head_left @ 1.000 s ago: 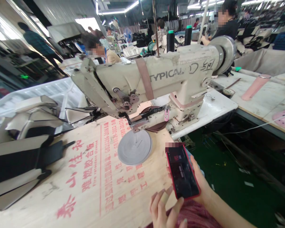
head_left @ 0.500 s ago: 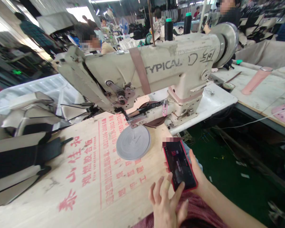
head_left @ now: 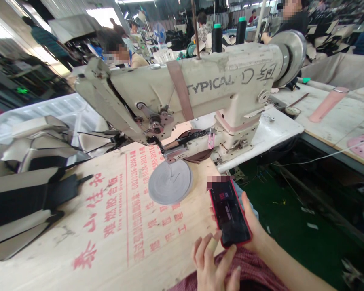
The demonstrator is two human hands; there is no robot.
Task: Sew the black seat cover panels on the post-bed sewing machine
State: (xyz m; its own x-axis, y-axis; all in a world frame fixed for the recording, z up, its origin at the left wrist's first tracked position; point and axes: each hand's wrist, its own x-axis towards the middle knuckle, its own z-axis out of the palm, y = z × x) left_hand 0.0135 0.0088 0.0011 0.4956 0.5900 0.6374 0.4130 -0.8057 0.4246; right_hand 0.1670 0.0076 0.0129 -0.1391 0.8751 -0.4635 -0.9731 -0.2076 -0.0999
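My right hand (head_left: 253,226) is wrapped round a mobile phone (head_left: 230,214) in a red case, its thumb along the right edge and its fingertips showing on the left. The screen is dark with small red and white marks. Just below the phone is my left hand (head_left: 210,262), fingers apart and a band round one finger. One fingertip is at the phone's lower edge; whether it touches cannot be made out. Up and to the left, a flat grey coil of strip (head_left: 170,184) lies on a printed plywood board (head_left: 109,246), below the needle end of a sewing machine (head_left: 212,85).
Beige and black sewn pieces (head_left: 45,161) are heaped at the left, by a white plastic crate (head_left: 45,109). Black thread cones (head_left: 216,38) stand behind the machine. A pink cylinder (head_left: 329,105) is on the right-hand table. Other people sit and stand in the background.
My left hand has drawn slightly down, its fingertip going from the lower screen to the phone's bottom edge. The right hand and phone have stayed nearly still.
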